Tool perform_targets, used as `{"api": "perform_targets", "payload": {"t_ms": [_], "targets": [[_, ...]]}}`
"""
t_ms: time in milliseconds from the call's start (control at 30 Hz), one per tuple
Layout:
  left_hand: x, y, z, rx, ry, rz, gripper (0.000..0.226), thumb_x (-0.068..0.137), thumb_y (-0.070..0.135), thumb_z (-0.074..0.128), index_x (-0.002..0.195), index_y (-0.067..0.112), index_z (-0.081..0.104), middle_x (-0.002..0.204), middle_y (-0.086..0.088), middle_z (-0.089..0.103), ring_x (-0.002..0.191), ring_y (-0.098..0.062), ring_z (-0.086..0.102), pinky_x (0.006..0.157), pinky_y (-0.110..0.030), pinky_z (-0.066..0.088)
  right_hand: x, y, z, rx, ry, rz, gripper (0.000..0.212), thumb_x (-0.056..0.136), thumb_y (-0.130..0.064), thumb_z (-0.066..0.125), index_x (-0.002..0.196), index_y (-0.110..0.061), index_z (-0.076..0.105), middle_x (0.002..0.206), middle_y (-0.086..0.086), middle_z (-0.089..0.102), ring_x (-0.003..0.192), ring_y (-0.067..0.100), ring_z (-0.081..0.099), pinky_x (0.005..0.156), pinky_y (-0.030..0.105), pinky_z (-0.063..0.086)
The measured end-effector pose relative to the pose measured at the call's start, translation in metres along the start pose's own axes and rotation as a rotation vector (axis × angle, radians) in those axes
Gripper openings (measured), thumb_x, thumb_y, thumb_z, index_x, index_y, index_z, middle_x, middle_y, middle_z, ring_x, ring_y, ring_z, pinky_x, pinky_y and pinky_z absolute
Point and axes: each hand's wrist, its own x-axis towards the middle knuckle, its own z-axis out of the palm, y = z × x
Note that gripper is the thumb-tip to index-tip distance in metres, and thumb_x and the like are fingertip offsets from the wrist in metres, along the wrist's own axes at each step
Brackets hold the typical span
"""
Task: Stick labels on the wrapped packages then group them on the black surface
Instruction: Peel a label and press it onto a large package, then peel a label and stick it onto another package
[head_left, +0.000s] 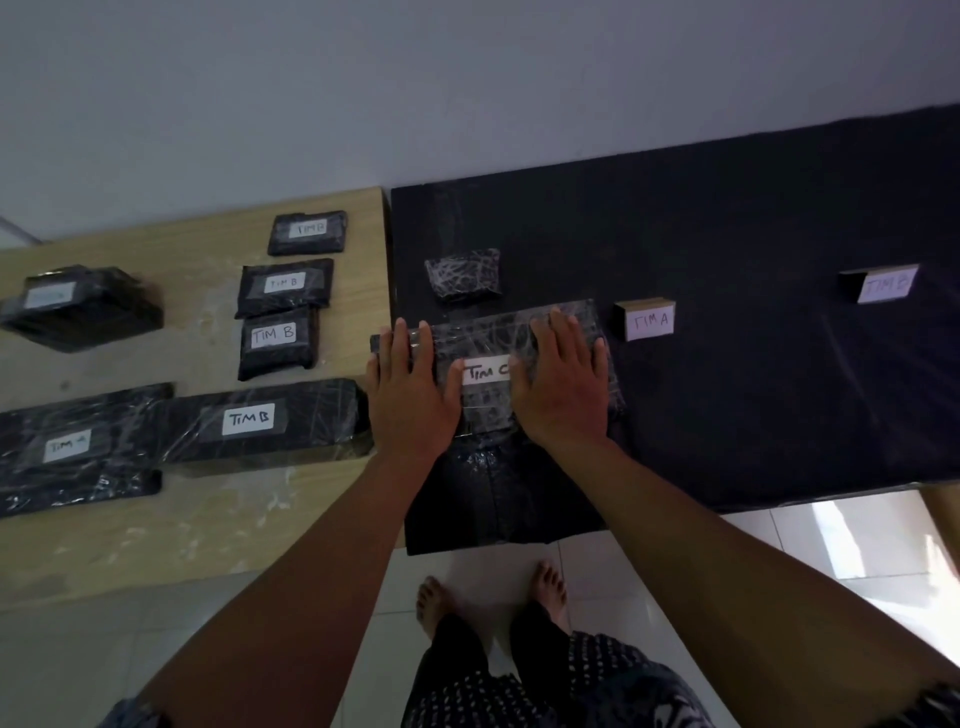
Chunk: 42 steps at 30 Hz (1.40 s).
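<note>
A large black wrapped package (493, 415) lies on the near left part of the black surface (727, 364). A white label (485, 372) reading "TIM C" sits on its top. My left hand (410, 395) and my right hand (563, 384) lie flat on the package, one on each side of the label, fingers spread. A small wrapped package (463, 274) without a visible label lies just behind it. On the wooden table (197, 519) to the left lie several wrapped packages labelled "TIM B" (260, 418).
Two upright sign cards stand on the black surface, "TIM A" (647, 321) and "TIM B" (883, 283). A bulky labelled package (78, 306) sits at the far left. A long flat package (72, 447) lies near left. White wall behind, tiled floor (831, 540) and my feet below.
</note>
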Motion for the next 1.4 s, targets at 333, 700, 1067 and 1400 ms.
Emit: {"api": "perform_targets", "payload": {"t_ms": [333,700,1067,1400], "targets": [[-0.007,-0.023,-0.031,-0.099,-0.070,0.180,0.056,0.099,0.035,0.031,0.148,0.010,0.039,0.157,-0.014,0.030,0.148,-0.032,0.020,0.118,-0.053,0.020,-0.005,-0.011,-0.010,-0.024,-0.019,-0.072,0.051,0.103,-0.026,0.035,0.153,-0.018,0.029,0.166,0.005,0.014,0.154,0.021,0.001,0.123,0.048,-0.004],[-0.019,-0.122,-0.108,-0.108,0.167,0.142,0.048,0.094,0.034,0.048,0.135,0.010,0.056,0.142,-0.014,0.051,0.133,-0.032,0.047,0.104,-0.051,0.043,-0.023,-0.147,0.002,0.110,-0.032,-0.449,0.053,0.098,-0.037,0.034,0.146,-0.018,0.046,0.156,0.008,0.039,0.150,0.025,0.023,0.122,0.051,0.017],[-0.082,-0.292,-0.200,-0.015,0.300,-0.042,0.046,0.093,0.031,0.052,0.134,0.010,0.055,0.141,-0.016,0.051,0.130,-0.034,0.048,0.105,-0.053,0.042,-0.078,-0.308,0.056,0.186,-0.116,-0.646,0.048,0.101,-0.031,0.046,0.147,-0.017,0.044,0.155,0.010,0.040,0.147,0.026,0.029,0.120,0.049,0.025],[-0.128,-0.428,-0.242,0.006,0.339,-0.161,0.048,0.094,0.036,0.049,0.134,0.011,0.056,0.141,-0.014,0.052,0.127,-0.034,0.051,0.100,-0.052,0.046,-0.123,-0.428,0.114,0.203,-0.225,-0.739,0.048,0.099,-0.031,0.047,0.143,-0.013,0.049,0.149,0.014,0.047,0.140,0.030,0.040,0.114,0.050,0.033]]}}
